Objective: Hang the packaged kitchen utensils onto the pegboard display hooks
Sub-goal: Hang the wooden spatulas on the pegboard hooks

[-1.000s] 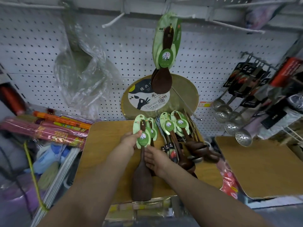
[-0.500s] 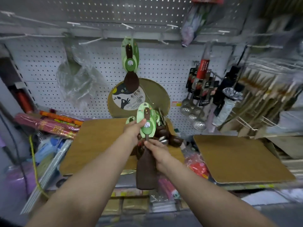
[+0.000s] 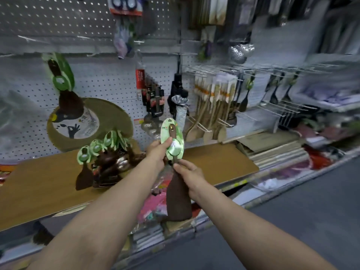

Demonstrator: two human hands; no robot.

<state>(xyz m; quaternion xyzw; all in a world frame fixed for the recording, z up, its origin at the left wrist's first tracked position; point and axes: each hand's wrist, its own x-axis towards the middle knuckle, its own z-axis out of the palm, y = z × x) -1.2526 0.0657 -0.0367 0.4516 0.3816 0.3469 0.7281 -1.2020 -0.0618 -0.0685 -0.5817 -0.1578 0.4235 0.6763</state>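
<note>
Both my hands hold one dark brown wooden spatula (image 3: 178,199) with a green oval card on its handle, upright in front of the shelf. My left hand (image 3: 158,151) pinches the green card (image 3: 172,141) at its left edge, thumb on the front. My right hand (image 3: 190,173) grips the spatula's neck just below the card. A pile of like utensils (image 3: 103,156) with green cards lies on the wooden board (image 3: 39,184). One packaged spoon (image 3: 64,88) hangs on the white pegboard (image 3: 109,82) at upper left. Bare wire hooks (image 3: 288,108) stick out at right.
A round wooden board (image 3: 109,117) leans against the pegboard behind the pile. Metal ladles (image 3: 151,125), pale wooden spatulas (image 3: 210,106) and black utensils (image 3: 276,88) hang to the right. Flat packs and boards (image 3: 276,151) lie on the lower right shelf. The view is blurred.
I lifted the spatula off the board and carried it up and to the right, with both hands keeping their hold. My view swung right, bringing the hooks and hanging wooden spatulas into sight.
</note>
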